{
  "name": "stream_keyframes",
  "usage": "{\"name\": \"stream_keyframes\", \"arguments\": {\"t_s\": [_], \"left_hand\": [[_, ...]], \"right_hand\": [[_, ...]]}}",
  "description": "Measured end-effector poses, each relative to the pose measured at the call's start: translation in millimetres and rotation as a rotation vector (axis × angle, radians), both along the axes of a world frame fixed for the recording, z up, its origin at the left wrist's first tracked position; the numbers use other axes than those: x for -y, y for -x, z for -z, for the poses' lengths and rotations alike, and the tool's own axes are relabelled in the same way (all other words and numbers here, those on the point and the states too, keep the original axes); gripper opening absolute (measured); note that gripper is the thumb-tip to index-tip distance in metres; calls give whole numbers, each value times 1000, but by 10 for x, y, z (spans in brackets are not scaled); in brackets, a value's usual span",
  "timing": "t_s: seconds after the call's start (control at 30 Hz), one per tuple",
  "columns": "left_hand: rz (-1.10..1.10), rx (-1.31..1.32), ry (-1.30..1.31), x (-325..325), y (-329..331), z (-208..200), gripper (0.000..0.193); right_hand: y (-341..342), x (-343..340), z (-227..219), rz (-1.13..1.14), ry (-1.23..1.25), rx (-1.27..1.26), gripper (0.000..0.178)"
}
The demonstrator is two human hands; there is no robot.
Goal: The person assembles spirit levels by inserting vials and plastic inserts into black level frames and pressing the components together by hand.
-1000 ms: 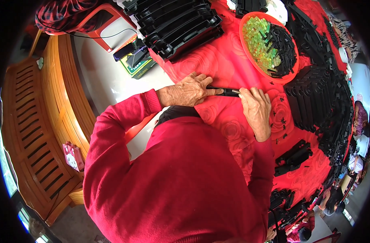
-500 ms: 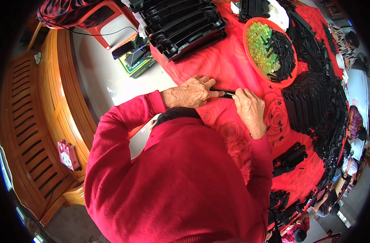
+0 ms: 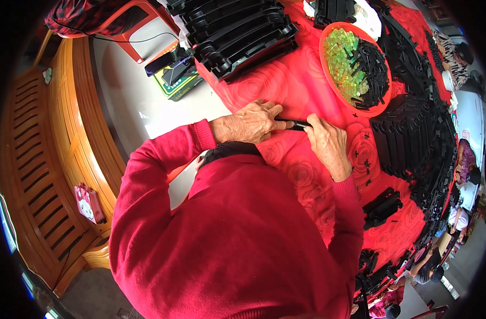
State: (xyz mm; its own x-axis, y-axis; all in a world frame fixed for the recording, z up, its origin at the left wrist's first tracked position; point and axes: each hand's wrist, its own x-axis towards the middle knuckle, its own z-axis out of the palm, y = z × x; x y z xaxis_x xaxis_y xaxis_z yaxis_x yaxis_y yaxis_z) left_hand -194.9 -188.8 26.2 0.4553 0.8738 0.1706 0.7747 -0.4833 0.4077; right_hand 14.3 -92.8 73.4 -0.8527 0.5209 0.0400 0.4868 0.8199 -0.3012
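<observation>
On a red rose-patterned tablecloth, a slim black plastic piece (image 3: 296, 124) lies between my two hands. My left hand (image 3: 251, 122) is closed on its left end, the fingers curled and the thumb and fingertips at the piece. At the other end, my right hand (image 3: 329, 144) pinches it with thumb and index finger. The ends of the piece are hidden under my fingers. Several tiny black clips (image 3: 366, 154) are scattered on the cloth right of my right hand.
Beyond my hands stand stacked black plastic trays (image 3: 237, 37). An orange-red basin (image 3: 326, 69) holds yellow-green and black small parts. Piles of black parts (image 3: 400, 133) cover the right side. A wooden bench (image 3: 67, 133) and a green box (image 3: 182, 87) are at left; people sit far right.
My right hand has shifted slightly, and its fingers now sit a little differently on the black piece. My left hand stays on the piece, nearly still.
</observation>
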Motion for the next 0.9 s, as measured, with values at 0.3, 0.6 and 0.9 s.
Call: {"name": "stream_keyframes", "arguments": {"t_s": [0.3,0.6,0.9], "left_hand": [[22,2,-10,-22,-2,20,51],[14,25,-12,-40,-17,-2,49],[-30,171,-200,41,3,190,37]], "right_hand": [[72,-89,8,-111,-60,81,11],[109,-134,-13,-70,3,122,16],[-1,-23,69,45,12,48,16]]}}
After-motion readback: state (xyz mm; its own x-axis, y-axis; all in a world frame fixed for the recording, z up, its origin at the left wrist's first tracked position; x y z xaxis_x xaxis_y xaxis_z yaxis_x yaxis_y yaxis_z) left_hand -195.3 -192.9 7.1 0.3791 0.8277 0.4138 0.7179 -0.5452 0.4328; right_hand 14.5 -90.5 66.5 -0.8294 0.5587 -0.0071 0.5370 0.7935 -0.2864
